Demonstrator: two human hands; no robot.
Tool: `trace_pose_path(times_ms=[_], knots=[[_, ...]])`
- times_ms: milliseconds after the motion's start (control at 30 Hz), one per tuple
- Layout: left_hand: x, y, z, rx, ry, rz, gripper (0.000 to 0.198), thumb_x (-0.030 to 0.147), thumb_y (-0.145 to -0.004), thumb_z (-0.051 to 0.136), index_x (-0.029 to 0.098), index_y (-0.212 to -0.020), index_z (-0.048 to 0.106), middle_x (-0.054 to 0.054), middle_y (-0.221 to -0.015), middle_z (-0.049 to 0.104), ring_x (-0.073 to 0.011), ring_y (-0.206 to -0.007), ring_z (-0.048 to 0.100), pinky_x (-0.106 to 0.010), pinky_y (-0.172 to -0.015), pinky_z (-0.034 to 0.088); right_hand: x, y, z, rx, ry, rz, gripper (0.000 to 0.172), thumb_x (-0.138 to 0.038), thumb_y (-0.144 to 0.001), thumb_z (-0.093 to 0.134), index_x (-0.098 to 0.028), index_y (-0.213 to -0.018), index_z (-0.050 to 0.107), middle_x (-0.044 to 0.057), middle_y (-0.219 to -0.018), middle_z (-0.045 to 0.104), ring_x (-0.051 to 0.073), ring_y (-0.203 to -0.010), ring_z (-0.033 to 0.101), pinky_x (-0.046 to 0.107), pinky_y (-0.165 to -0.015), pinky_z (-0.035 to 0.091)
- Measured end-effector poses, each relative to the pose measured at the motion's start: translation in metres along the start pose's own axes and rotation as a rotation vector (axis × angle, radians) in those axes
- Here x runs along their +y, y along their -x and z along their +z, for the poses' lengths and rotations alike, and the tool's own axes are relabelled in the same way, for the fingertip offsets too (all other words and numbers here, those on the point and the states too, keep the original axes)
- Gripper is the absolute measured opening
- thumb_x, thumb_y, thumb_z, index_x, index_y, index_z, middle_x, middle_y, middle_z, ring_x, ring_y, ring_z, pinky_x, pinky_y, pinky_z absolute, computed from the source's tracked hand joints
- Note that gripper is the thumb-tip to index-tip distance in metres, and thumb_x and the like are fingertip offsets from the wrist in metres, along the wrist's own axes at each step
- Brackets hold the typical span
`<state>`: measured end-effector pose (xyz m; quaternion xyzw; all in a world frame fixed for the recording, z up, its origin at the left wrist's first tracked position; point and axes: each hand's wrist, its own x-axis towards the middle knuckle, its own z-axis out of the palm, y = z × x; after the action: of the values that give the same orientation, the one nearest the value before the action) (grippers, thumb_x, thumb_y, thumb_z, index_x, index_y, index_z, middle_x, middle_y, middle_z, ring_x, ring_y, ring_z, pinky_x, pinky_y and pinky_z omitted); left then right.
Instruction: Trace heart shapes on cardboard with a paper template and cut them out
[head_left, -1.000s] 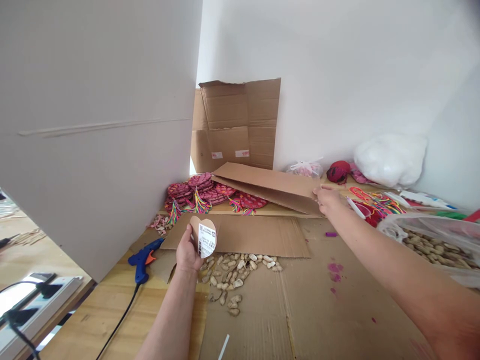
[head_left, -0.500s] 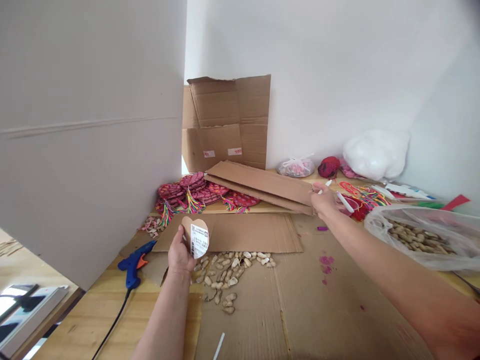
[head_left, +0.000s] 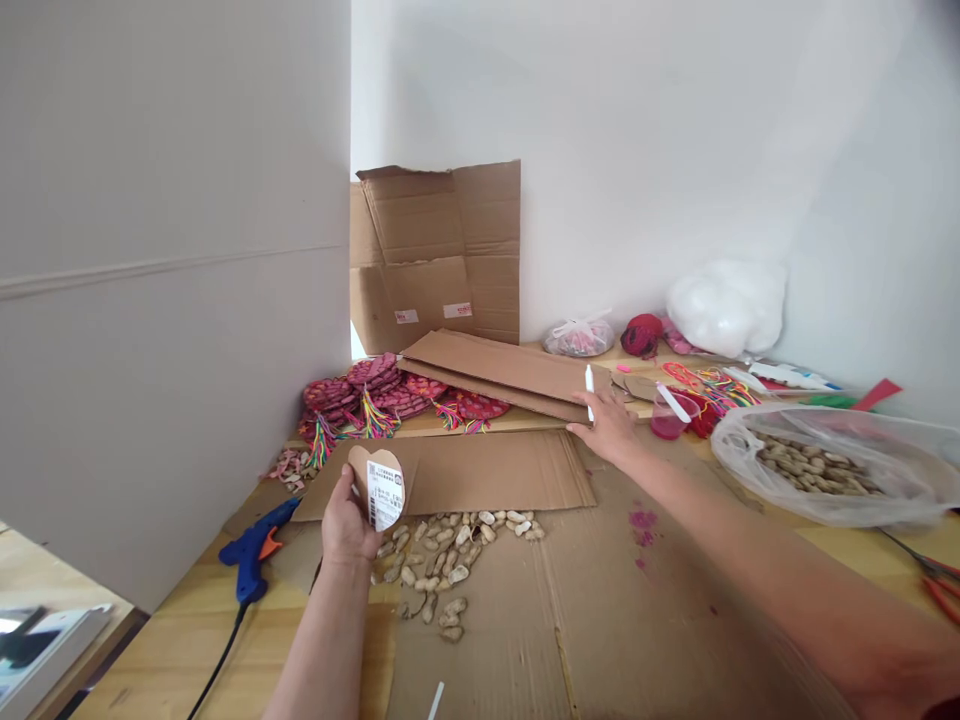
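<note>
Your left hand (head_left: 350, 522) clasped a brown heart-shaped cardboard cutout (head_left: 381, 489); your right hand (head_left: 611, 430) gripped a slim white pen (head_left: 589, 383).

Right hand (head_left: 606, 428) shifted to the front right corner of the stacked cardboard (head_left: 506, 366), its white pen (head_left: 589, 388) swung upright, flat brown pieces (head_left: 637, 387) now showing just right of the cardboard
</note>
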<state>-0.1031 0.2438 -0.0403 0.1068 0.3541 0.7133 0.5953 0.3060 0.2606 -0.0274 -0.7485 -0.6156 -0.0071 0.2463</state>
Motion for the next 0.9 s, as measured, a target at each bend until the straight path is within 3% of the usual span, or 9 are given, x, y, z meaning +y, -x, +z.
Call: trace_pose_path(times_ms=[233, 400, 567, 700, 767, 900], knots=[[0.0, 0.005, 0.006, 0.067, -0.044, 0.037, 0.037, 0.027, -0.104, 0.047, 0.017, -0.131, 0.07, -0.004, -0.083, 0.08, -0.0221, -0.09, 0.081, -0.039, -0.1, 0.061, 0.008, -0.022, 0.003, -0.016, 0.082, 0.014, 0.042, -0.04, -0.099, 0.068, -0.019, -0.135, 0.063, 0.011, -0.142, 0.061, 0.028, -0.126, 0.061, 0.054, -0.106, 0.052], [0.001, 0.004, 0.008, 0.128, -0.069, 0.124, 0.03, 0.027, -0.102, 0.051, 0.017, -0.117, 0.075, -0.007, -0.094, 0.08, -0.0233, -0.099, 0.079, -0.039, -0.099, 0.062, 0.005, -0.026, -0.009, 0.039, 0.03, -0.061, 0.041, -0.033, -0.088, 0.075, -0.022, -0.126, 0.068, 0.015, -0.132, 0.068, 0.039, -0.13, 0.058, 0.058, -0.105, 0.047], [0.018, -0.007, 0.0, 0.37, -0.091, 0.36, 0.033, 0.032, -0.102, 0.049, 0.018, -0.125, 0.067, -0.008, -0.117, 0.074, -0.0229, -0.114, 0.073, -0.037, -0.094, 0.063, 0.01, 0.009, -0.025, 0.0, -0.114, -0.238, 0.035, -0.031, -0.09, 0.064, -0.025, -0.125, 0.067, 0.011, -0.123, 0.072, 0.03, -0.112, 0.068, 0.045, -0.094, 0.054], [0.041, -0.016, -0.015, 0.541, -0.2, 0.578, 0.034, 0.035, -0.106, 0.043, 0.018, -0.128, 0.064, -0.007, -0.13, 0.067, -0.0207, -0.123, 0.067, -0.034, -0.1, 0.06, 0.018, 0.049, -0.027, -0.057, -0.185, -0.228, 0.035, -0.023, -0.089, 0.053, -0.025, -0.121, 0.066, 0.01, -0.118, 0.073, 0.028, -0.105, 0.07, 0.041, -0.084, 0.056], [0.049, -0.022, -0.022, 0.574, -0.274, 0.634, 0.034, 0.036, -0.108, 0.045, 0.017, -0.13, 0.064, -0.008, -0.131, 0.066, -0.0217, -0.122, 0.066, -0.039, -0.103, 0.058, 0.016, 0.064, -0.024, -0.064, -0.207, -0.188, 0.036, -0.025, -0.088, 0.053, -0.025, -0.122, 0.066, 0.011, -0.119, 0.073, 0.029, -0.105, 0.07, 0.043, -0.085, 0.056], [0.053, -0.031, -0.034, 0.53, -0.444, 0.617, 0.042, 0.041, -0.1, 0.068, 0.018, -0.134, 0.062, -0.011, -0.134, 0.065, -0.0253, -0.114, 0.067, -0.048, -0.096, 0.06, 0.004, 0.08, -0.013, -0.074, -0.256, -0.073, 0.042, -0.033, -0.085, 0.062, -0.025, -0.127, 0.064, 0.011, -0.119, 0.074, 0.027, -0.082, 0.071, 0.045, -0.08, 0.055]])
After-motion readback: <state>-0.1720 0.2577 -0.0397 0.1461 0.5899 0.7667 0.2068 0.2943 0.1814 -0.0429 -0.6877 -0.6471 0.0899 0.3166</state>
